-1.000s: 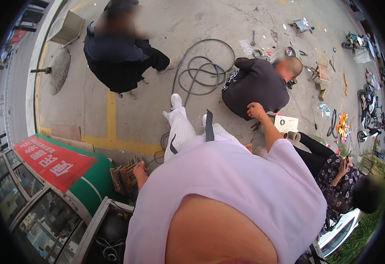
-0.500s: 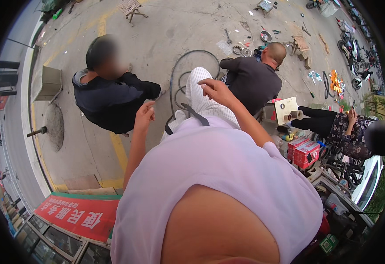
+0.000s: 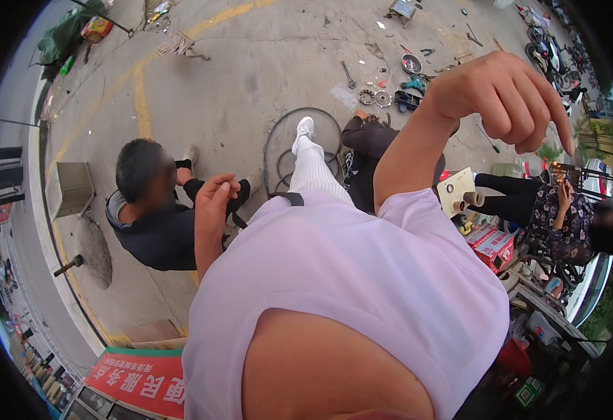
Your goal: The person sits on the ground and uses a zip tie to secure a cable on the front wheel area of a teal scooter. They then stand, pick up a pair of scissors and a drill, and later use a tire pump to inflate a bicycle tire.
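My right hand (image 3: 506,101) is raised at the upper right, well away from my body. Its index finger is stretched out and down while the other fingers bend, and nothing shows in it. Behind that arm, a crouching person in a dark top (image 3: 362,140) is partly covered. My left hand (image 3: 214,203) hangs near my left side, fingers loosely bent and apart, with no object seen in it. It is nearest to a person in a dark jacket (image 3: 156,234) sitting low on the left. A black hose (image 3: 268,150) lies coiled on the ground around my outstretched foot (image 3: 305,129).
Ahead on the concrete lie a wrench (image 3: 348,75), metal rings (image 3: 382,99), a teal power tool (image 3: 415,84) and a round bowl (image 3: 411,64). Another person in a flowered top (image 3: 565,217) is at the right, near red boxes (image 3: 492,245). A red banner (image 3: 138,381) hangs lower left.
My right hand has risen from over my lap to the upper right, its index finger now stretched. My left hand has moved slightly left and down. The view has shifted, and one leg now reaches forward.
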{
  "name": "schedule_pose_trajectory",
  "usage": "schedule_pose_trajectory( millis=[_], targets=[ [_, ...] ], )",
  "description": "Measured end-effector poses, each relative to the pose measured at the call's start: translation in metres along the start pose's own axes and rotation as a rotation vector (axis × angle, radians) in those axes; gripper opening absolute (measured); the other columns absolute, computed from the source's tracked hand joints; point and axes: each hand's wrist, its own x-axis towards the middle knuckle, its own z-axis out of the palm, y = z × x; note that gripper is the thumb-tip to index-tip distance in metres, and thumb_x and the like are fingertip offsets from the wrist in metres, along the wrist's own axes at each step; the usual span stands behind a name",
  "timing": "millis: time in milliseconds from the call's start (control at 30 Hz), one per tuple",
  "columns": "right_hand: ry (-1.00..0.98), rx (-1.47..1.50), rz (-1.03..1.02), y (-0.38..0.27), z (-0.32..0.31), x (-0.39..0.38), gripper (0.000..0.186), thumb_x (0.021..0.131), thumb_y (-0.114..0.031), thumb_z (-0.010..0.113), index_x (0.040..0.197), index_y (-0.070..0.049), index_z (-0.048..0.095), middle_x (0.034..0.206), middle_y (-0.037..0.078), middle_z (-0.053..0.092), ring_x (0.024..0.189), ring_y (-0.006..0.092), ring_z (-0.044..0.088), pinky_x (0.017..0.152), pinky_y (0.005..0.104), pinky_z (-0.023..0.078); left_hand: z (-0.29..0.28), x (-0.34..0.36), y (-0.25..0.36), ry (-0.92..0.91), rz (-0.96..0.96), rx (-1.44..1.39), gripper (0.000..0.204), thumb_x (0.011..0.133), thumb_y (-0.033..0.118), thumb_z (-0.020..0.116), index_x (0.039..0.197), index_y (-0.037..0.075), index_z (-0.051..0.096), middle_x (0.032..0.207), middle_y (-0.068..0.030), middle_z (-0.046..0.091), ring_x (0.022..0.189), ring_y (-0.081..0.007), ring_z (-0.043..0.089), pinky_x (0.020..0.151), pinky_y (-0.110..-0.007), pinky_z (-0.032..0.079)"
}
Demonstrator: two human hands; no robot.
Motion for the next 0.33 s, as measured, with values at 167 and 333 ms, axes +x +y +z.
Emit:
schedule_pose_trajectory(
  millis=[167,333],
  targets=[
    [-0.386,0.004,0.01,-0.121,-0.084,0.012,0.027,0.084,-0.007,0.051,0.103,0.006,0.064,0.065,0.007,0.054,0.053,0.0122,0.042,0.046,0.0261,0.024,0.057,0.174,0.031,-0.167,-0.053,0.183,0.021,0.089,0.005,0.053,0.107,-0.002,0.061,0.096,-0.0071,0.063,0.089,-0.0139,0.056,0.084,-0.027,0.043],
    [-0.472,-0.03,-0.105,-0.212,-0.159,0.02,0.034,0.086,-0.014,0.05,0.109,0.011,0.059,0.065,0.004,0.051,0.053,0.0119,0.042,0.046,0.0279,0.025,0.151,0.316,0.086,-0.513,-0.196,0.279,0.019,0.089,0.009,0.059,0.106,0.004,0.063,0.101,-0.004,0.063,0.097,-0.0136,0.057,0.09,-0.027,0.041]
  ],
)
